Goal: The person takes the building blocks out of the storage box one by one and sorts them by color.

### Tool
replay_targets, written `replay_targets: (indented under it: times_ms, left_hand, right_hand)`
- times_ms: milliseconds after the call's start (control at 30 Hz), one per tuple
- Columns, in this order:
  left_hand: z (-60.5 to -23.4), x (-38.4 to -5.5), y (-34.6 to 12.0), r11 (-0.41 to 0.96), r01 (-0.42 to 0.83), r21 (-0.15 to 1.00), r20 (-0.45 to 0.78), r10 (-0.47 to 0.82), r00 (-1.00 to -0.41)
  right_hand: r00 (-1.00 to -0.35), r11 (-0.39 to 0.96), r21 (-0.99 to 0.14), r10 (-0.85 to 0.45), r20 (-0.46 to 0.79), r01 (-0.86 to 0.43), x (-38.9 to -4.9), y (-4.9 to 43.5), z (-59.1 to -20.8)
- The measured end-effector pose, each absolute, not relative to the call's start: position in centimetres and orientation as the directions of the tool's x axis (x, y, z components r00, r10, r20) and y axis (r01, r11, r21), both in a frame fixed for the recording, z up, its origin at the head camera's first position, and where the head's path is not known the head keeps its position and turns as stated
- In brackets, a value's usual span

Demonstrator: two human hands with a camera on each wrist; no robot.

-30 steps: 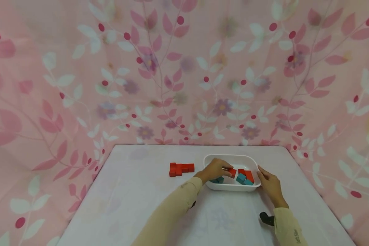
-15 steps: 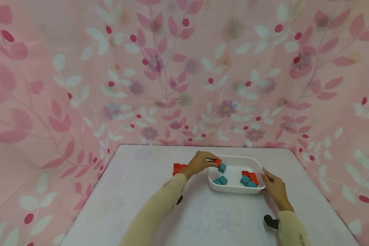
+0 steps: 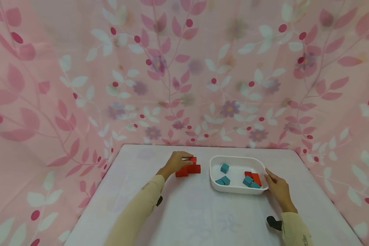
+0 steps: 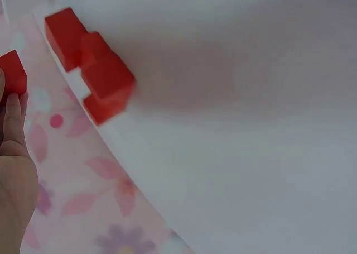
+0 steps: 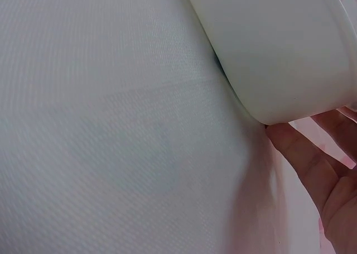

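Note:
My left hand [image 3: 173,164] pinches a red block [image 3: 193,159] between thumb and fingertips, close over a row of joined-looking red blocks [image 3: 194,168] on the table. In the left wrist view, the held block [image 4: 15,72] shows at the left edge, apart from the red group [image 4: 106,70]. At the other side, my right hand [image 3: 279,191] grips the right end of a white plastic tray [image 3: 233,189]. The right wrist view shows its thumb and fingers [image 5: 304,159] at the tray's lower corner. Several teal blocks [image 3: 224,168] and red blocks [image 3: 256,179] lie inside the tray.
A white cloth covers the table [image 3: 203,218]. Behind its far edge hangs a pink floral curtain [image 3: 184,85], which also closes in both sides. A dark strap piece [image 3: 274,223] sticks out at the right wrist.
My left hand has lifted a red block out of the tray and carried it left to the red group. A teal block stays behind at the tray's left. The right hand keeps its grip.

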State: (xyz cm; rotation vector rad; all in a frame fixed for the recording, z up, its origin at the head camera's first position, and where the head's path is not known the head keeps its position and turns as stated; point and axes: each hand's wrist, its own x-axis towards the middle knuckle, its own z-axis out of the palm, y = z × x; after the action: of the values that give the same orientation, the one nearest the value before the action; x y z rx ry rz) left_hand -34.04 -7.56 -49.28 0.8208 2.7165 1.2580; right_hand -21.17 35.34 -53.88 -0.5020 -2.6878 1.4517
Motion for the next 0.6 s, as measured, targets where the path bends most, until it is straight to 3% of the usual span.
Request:
replay_targets:
  times_ms: [600]
  left_hand:
    - [-51.7, -33.4, -15.3, 0.566, 0.404, 0.719, 0.222, 0.365, -0.904]
  right_hand:
    - [-0.938, 0.499, -0.820, 0.326, -0.121, 0.279, -21.4, 35.3, -54.2]
